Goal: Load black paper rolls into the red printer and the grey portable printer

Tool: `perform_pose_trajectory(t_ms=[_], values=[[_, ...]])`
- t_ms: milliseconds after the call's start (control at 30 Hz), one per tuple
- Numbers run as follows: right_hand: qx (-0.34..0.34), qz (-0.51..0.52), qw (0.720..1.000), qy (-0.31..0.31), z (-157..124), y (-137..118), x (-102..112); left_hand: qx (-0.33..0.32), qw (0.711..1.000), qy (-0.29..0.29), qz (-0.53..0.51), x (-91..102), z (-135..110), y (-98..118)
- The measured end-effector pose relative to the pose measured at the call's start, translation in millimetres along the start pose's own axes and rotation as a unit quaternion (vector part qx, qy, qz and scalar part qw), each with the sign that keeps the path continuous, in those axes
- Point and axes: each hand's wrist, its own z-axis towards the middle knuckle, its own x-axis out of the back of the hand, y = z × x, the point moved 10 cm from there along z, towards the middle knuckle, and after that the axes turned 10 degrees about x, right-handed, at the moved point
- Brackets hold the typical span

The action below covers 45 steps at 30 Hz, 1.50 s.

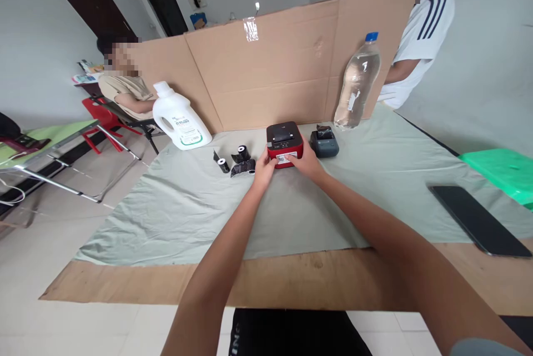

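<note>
A small red and black label printer (283, 139) stands on the pale green cloth (200, 206) near the cardboard wall. My left hand (265, 168) grips its front left corner, fingers curled against the casing. My right hand (306, 159) holds the front right side, thumb by the white label strip (284, 159) at the printer's front. Just left of my left hand lie three small black rolls (237, 160). A second, grey-blue printer (324, 141) sits right beside the red one.
A white jug (180, 117) stands at the back left and a clear water bottle (357, 84) at the back right, both against the cardboard wall (270, 67). A dark phone (478, 220) lies at the right. One person sits beyond the wall at left; another stands at right.
</note>
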Motion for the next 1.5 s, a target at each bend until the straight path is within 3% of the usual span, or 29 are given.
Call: perform_pose_trajectory(t_ms=[100, 267, 400, 633, 800, 900, 1233, 1500], values=[[0.028, -0.006, 1.000, -0.001, -24, -30, 14, -0.025, 1.000, -0.017, 0.002, 2.0, -42, 8], [0.018, -0.032, 0.999, 0.026, -95, -74, 40, -0.040, 0.996, -0.015, 0.084, 3.5, -122, 10], [0.003, -0.019, 0.999, 0.038, -132, -87, 42, -0.060, 0.989, 0.008, 0.135, 8.1, -155, 5], [-0.016, -0.015, 1.000, 0.006, -142, -70, 36, -0.058, 0.975, 0.021, 0.215, 16.2, -158, -6], [-0.008, -0.038, 0.999, 0.011, -145, -73, 38, -0.157, 0.949, 0.082, 0.260, 19.8, -163, 19], [0.001, -0.040, 0.999, 0.010, -145, -74, 38, -0.186, 0.942, 0.078, 0.266, 17.6, -161, 26], [-0.009, -0.036, 0.999, 0.007, -145, -71, 36, -0.162, 0.961, 0.052, 0.217, 20.4, -142, 15], [-0.017, -0.033, 0.999, 0.005, -144, -68, 37, -0.138, 0.973, 0.042, 0.182, 25.3, -144, 14]])
